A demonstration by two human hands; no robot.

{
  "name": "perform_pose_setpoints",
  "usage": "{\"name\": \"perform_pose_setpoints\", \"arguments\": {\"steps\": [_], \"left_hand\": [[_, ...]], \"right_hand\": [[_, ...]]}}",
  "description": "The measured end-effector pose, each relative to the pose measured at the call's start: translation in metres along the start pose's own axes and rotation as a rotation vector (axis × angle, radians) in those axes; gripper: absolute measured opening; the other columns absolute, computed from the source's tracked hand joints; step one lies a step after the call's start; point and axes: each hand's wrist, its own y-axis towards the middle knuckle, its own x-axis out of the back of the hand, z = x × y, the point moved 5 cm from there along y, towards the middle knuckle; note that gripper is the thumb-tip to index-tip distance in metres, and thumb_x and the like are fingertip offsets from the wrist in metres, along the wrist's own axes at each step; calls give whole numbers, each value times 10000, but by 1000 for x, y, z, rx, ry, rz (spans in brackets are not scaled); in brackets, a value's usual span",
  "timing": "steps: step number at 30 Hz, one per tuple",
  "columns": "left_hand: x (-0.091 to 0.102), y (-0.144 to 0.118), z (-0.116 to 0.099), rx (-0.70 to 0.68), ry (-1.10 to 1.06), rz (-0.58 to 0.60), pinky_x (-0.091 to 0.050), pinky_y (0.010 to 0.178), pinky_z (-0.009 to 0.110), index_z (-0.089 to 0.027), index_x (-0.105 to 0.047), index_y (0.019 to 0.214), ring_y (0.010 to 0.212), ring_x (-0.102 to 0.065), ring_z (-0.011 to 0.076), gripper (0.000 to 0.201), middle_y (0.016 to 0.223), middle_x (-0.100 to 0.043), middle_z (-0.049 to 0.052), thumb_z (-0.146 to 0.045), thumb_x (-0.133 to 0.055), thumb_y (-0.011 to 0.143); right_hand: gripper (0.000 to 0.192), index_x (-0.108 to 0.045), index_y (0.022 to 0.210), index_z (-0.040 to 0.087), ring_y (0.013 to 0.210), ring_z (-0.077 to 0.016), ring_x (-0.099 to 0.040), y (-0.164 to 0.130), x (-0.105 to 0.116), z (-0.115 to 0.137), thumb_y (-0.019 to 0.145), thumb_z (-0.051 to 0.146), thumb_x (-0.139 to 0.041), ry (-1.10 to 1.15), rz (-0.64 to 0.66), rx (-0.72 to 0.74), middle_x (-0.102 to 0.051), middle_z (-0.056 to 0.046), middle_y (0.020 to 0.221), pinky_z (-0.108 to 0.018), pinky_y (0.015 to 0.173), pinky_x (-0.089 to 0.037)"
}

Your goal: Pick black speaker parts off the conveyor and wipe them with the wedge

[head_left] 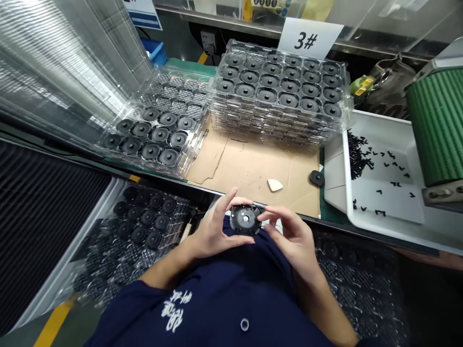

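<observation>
Both hands are up at chest height over the near edge of the desk [253, 168], sharing one round black disc part [246, 219] with a pale centre. Left hand [211, 231] cups it from the left, thumb under the rim and fingertips curled over the top edge, fingers clamped on it. Right hand [292, 238] pinches the right rim between thumb and forefinger, other fingers loosely spread. Looks like a check or fitting step on this single piece, likely mid-handling rather than pick or place. Next move would need a steady rim grip and a free tray pocket or a screw; can't tell which. Half-filled clear tray [152, 130] of the same discs sits far left, full tray stack [278, 91] behind under the "3#" sign [307, 38]. One loose disc [317, 178] and a pale wedge-shaped pick [275, 184] lie on the cardboard. White bin [383, 193] of small black screws on the right, well apart from the hands
</observation>
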Motion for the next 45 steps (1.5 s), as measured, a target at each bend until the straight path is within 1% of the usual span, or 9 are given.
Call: {"name": "perform_pose_setpoints", "arguments": {"steps": [10, 16, 23, 27, 31, 34, 36, 41, 45], "left_hand": [[-15, 23, 30, 465, -319, 251, -341, 1051, 370, -252, -6, 1506, 1141, -560, 241, 1060, 1179, -623, 94, -353, -742, 751], [-27, 35, 43, 591, -497, 319, -360, 1024, 377, -272, -3, 1501, 1084, -595, 241, 1123, 1119, -642, 77, -381, -782, 699], [-37, 47, 50, 503, -423, 322, -361, 1046, 428, -292, -48, 1499, 1144, -563, 265, 1090, 1196, -612, 112, -319, -789, 701], [-46, 53, 55, 495, -386, 344, -354, 1060, 422, -315, -82, 1487, 1181, -539, 252, 1037, 1228, -597, 103, -280, -778, 720], [-61, 53, 63, 598, -398, 328, -355, 1061, 399, -307, -145, 1471, 1184, -535, 234, 936, 1225, -596, 87, -308, -747, 754], [-83, 52, 70, 721, -387, 367, -366, 1049, 370, -282, -164, 1465, 1193, -529, 228, 893, 1224, -602, 91, -333, -725, 773], [-104, 49, 71, 805, -424, 492, -416, 985, 346, -267, -163, 1467, 1132, -566, 224, 876, 1232, -605, 111, -391, -702, 788], [-151, 33, 58, 869, -524, 1035, -489, 710, 303, -293, -296, 1442, 843, -623, 190, 796, 1324, -560, 156, -526, -663, 776], [-163, 37, 56, 771, -301, 1110, -457, 908, 380, -284, -454, 1360, 1001, -600, 222, 546, 1309, -584, 110, -444, -590, 856]], "right_hand": [[359, -660, 1166, 217, 697, -79, -586, 42, -1, -25, 811, 251, -699, 424, 477, -371, -677, 1, 777, -213, 665, -464], [242, -723, 1007, 209, 681, -66, -612, 53, 7, -29, 768, 178, -725, 540, 512, -451, -694, 11, 765, -194, 672, -506], [201, -732, 924, 206, 708, -103, -669, 35, 26, -52, 727, 227, -768, 610, 250, -519, -720, -16, 776, -217, 684, -547], [186, -718, 882, 199, 552, -80, -590, 13, 46, -62, 755, 331, -747, 571, 86, -434, -644, 13, 631, -192, 565, -492], [205, -706, 1005, 223, 606, -85, -543, -12, 68, -63, 865, 339, -613, 158, -147, -330, -637, -18, 791, -199, 558, -450], [337, -643, 1191, 250, 729, -115, -563, -21, 68, -63, 860, 305, -623, -138, -99, -217, -644, -31, 894, -236, 683, -476], [272, -687, 1119, 244, 760, -127, -588, -27, 71, -71, 859, 299, -628, -219, -73, -173, -668, -23, 841, -266, 769, -474], [229, -755, 797, 213, 722, -149, -640, -97, 147, -127, 769, 431, -691, -325, -391, -664, -698, -14, 767, -248, 672, -493], [281, -727, 826, 143, 856, -241, -646, -198, 235, -162, 848, 390, -595, -525, -726, -987, -695, -110, 853, -360, 750, -490]]}}
